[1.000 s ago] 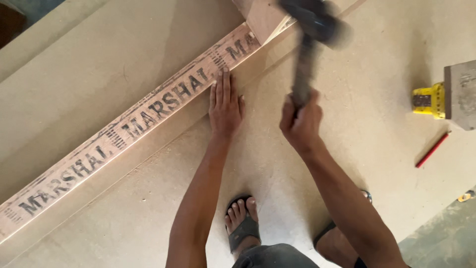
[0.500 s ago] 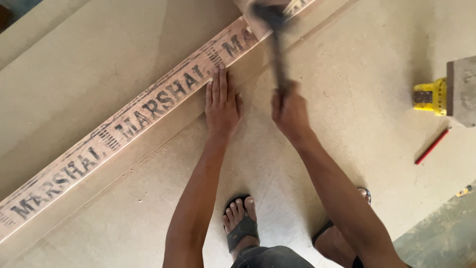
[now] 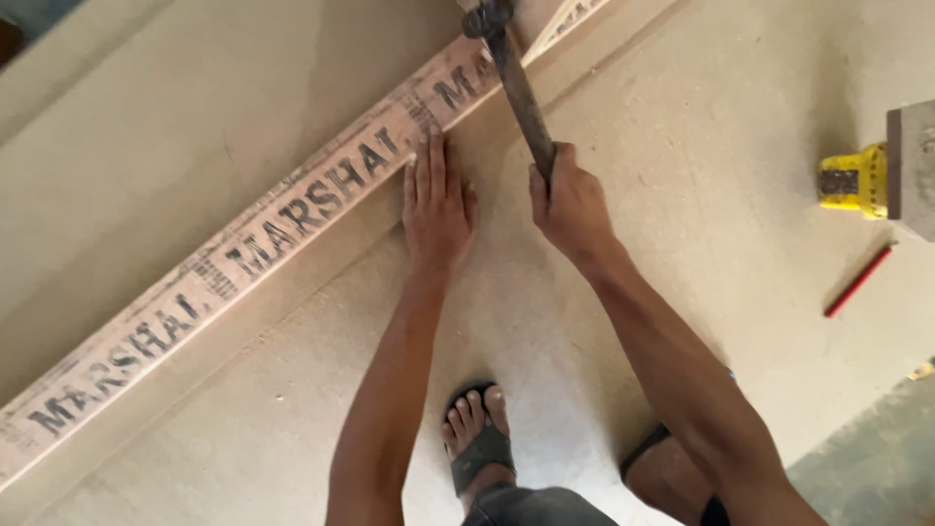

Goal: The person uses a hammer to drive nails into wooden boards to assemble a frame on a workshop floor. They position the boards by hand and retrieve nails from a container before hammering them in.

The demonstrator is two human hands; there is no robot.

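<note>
My left hand lies flat, fingers spread, against the plank; my right hand grips the hammer.

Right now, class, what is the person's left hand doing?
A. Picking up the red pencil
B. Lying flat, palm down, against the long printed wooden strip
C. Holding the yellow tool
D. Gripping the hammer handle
B: the left hand lies flat, fingers spread, beside the wooden strip, while the right hand grips the hammer.

left hand: flat, fingers together, arm straight | right hand: fisted, arm extended
</note>
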